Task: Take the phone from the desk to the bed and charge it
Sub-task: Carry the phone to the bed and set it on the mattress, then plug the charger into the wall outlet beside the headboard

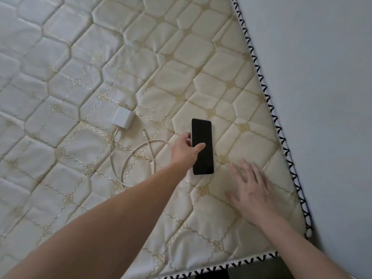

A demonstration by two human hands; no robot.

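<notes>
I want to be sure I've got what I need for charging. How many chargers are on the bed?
1. The white charger lies on the mattress, left of the phone, its cable looped beside it. The frame shows only part of the bed.

A bare quilted mattress (181, 57) makes up the bed, cream-coloured, stitched in a pattern of octagons and small diamonds with pale gold motifs. Its border is trimmed with black zigzag stitching, and one corner shows at the lower right. A phone (202, 147) lies flat on it, dark screen upward, not far from that trimmed edge. Just left of the phone, a white charging cable (128, 158) lies in a loose loop on the quilting, its free plug end pointing up. Further left and a little above, the white charger block (123, 117) rests, joined to the cable.
</notes>
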